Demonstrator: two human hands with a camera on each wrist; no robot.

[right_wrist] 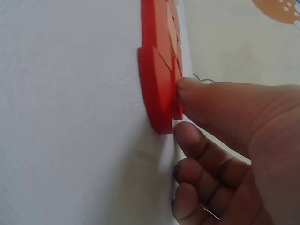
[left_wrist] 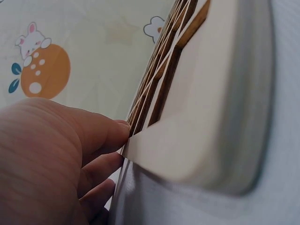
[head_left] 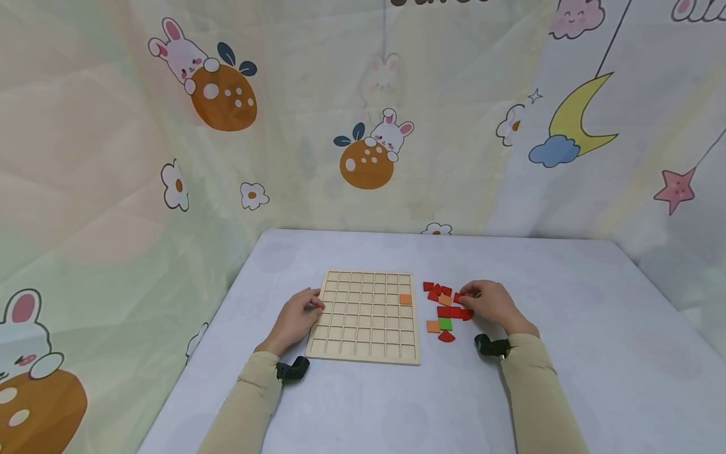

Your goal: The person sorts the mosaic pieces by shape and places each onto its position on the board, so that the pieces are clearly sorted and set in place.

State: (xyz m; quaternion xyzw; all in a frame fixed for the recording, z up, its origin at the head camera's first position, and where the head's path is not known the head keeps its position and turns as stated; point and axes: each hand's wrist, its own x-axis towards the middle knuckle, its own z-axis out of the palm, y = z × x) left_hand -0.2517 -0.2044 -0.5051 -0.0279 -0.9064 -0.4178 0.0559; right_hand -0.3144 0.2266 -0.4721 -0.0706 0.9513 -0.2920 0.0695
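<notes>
A square wooden grid board [head_left: 363,328] lies flat, one orange square tile [head_left: 405,299] sitting in a cell near its right side. My left hand [head_left: 296,320] holds the board's left edge. In the left wrist view the thumb lies at the rim, the other fingers beside it, partly hidden. To the board's right, my right hand [head_left: 493,304] pinches a small red tile [head_left: 457,297] at the far side of a cluster. The right wrist view shows the thumb on that red tile, close to a red rounded piece [right_wrist: 157,98]; the other fingers are curled.
Several red pieces, such as a fan-shaped one [head_left: 447,337], lie right of the board with a green square [head_left: 445,324] and an orange square [head_left: 433,326]. A white cloth covers the table [head_left: 397,410]. A printed curtain [head_left: 306,113] hangs behind.
</notes>
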